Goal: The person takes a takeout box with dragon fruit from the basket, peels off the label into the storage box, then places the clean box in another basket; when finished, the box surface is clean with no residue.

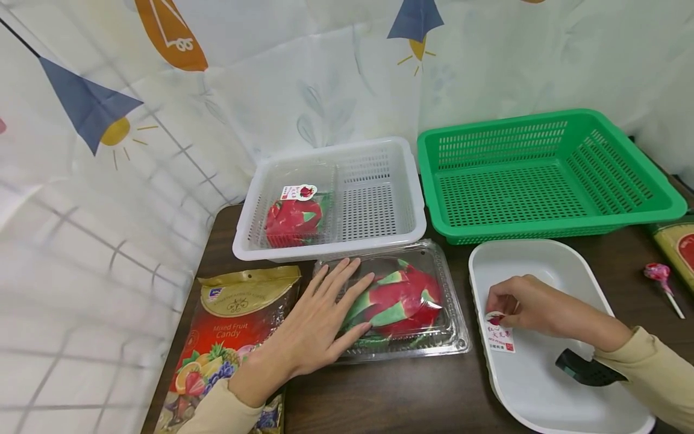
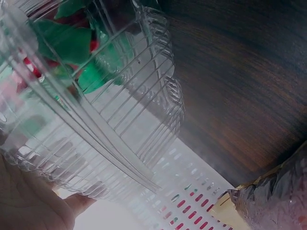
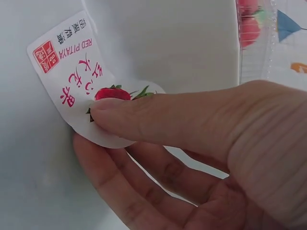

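Note:
Over the white tray, my right hand pinches a white label printed "RED PITAYA" between thumb and fingers, with the round picture end under the thumb. My left hand rests with spread, straight fingers on the left part of a clear plastic clamshell box. Inside that closed box lies a red and green dragon fruit. In the left wrist view, the side of the clear box fills the upper left, and part of the left hand shows below it.
Behind stands a white basket holding another boxed dragon fruit that bears a label. A green basket is beside it. A mixed fruit candy bag lies at left. On the right are a lollipop and another package.

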Demonstrator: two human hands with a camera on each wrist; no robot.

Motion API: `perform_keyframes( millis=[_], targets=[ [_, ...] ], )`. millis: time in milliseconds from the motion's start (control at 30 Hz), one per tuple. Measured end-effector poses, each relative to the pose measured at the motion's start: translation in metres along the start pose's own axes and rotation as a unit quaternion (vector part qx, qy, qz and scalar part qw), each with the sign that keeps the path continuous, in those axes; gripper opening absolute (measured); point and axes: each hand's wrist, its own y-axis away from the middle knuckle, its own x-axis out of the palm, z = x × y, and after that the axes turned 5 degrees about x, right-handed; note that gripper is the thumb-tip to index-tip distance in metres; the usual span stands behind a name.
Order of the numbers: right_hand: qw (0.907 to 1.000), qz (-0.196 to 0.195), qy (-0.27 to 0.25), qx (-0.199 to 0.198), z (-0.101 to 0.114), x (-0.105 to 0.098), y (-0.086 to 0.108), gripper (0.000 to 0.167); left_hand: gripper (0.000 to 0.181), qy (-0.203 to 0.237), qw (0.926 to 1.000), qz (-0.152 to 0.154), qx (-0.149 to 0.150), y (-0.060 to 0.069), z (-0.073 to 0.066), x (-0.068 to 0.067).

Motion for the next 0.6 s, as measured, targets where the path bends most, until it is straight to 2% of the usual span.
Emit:
perform_keyframes(
  millis=[600],
  targets=[
    [0.9929,-0.066,0.087,0.046,0.0076,0.0001,-0.0077,0.028,0.073,0.007,1.0,0.002,-0.006,-0.0001,-0.0007,0.0002]
  ],
)
